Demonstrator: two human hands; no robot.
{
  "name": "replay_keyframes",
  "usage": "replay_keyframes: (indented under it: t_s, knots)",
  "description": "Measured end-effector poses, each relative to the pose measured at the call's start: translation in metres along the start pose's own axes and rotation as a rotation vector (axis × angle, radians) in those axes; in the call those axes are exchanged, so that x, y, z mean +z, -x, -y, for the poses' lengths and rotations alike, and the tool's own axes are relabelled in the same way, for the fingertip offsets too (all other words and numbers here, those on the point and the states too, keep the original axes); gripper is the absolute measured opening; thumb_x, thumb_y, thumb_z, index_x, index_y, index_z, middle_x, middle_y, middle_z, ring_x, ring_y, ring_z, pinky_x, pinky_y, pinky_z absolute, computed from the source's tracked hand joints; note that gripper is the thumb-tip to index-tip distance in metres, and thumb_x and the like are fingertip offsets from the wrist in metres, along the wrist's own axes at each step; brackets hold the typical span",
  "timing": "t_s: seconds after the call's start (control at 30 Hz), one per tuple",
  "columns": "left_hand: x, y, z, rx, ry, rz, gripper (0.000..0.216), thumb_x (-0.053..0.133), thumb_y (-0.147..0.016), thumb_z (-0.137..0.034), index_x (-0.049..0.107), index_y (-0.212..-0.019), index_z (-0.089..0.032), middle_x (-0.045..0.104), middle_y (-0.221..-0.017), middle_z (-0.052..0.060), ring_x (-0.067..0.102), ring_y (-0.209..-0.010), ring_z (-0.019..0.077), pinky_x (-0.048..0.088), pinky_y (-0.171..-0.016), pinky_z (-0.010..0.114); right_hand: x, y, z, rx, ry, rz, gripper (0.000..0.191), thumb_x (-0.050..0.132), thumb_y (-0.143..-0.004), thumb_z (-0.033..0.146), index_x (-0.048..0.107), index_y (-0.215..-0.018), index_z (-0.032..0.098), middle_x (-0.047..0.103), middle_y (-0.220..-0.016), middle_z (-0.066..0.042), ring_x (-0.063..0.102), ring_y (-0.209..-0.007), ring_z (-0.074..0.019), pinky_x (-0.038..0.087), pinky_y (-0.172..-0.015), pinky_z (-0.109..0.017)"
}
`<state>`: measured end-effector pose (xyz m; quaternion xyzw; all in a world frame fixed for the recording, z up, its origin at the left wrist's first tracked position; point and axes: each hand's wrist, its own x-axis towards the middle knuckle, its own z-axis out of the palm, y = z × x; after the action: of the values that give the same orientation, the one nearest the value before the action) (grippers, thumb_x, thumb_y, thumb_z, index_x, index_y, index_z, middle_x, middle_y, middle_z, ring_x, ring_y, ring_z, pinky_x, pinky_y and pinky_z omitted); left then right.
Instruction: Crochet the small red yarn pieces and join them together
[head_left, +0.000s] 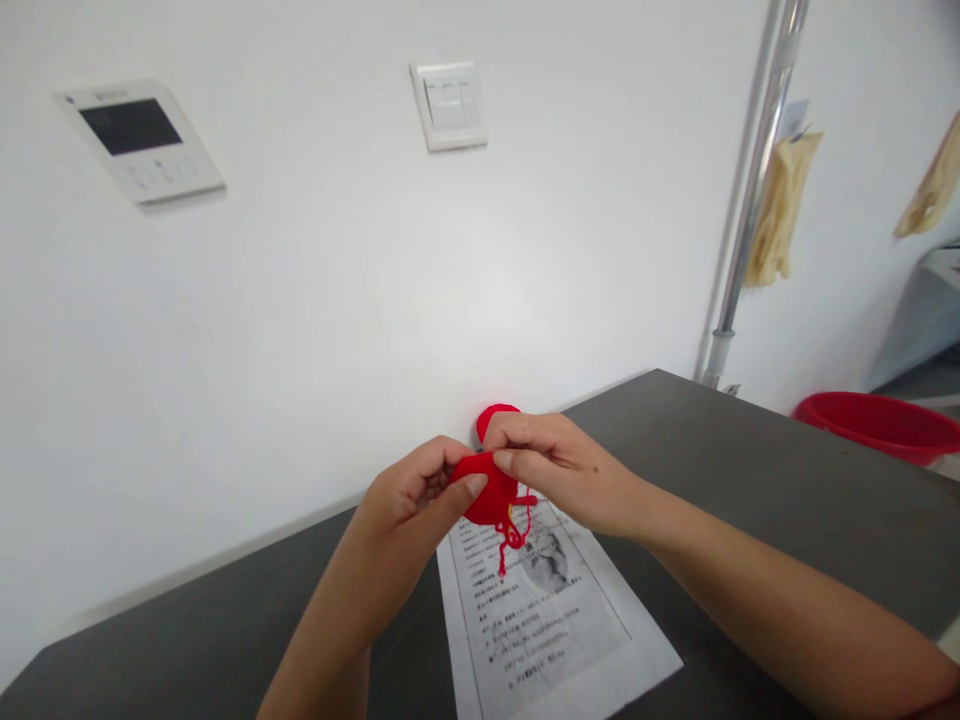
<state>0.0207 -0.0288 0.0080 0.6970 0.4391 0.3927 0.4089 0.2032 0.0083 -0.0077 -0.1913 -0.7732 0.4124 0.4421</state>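
Observation:
Between my two hands is a small red knitted or crocheted piece [489,496], held above a printed sheet [551,640]. My left hand [420,500] grips its left side, with the thumb across the front. The thumb and fingers of my right hand [551,465] pinch its upper right edge. Loose red yarn tails [513,535] dangle below it, with a bit of yellow among them. Behind my right hand, a red ball of yarn [495,420] shows only in part, near the wall.
The dark grey tabletop [645,460] meets a white wall [337,250]. A metal pole [757,190] stands beyond the table's far right corner, with yellowish gloves [784,210] hanging beside it. Past the right edge sits a red basin [885,425].

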Motion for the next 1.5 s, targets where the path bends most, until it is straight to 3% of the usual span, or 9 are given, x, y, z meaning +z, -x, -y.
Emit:
replay_keyframes:
  t_s: [1.5]
  knots:
    - [-0.0003,0.0020,-0.0024,-0.053,-0.078,0.011,0.017,0.061,-0.088,-0.033,0.064,-0.081,-0.018,0.057,-0.071,-0.002,0.050,-0.068,0.0143,0.040,-0.064,0.026,-0.0009,0.0004,-0.0019,-0.003,0.036,0.026,0.018,0.045,-0.085,0.015,0.045,-0.067,0.019,0.040,-0.065,0.005,0.036,-0.060,-0.0095,0.028,-0.056,-0.024]
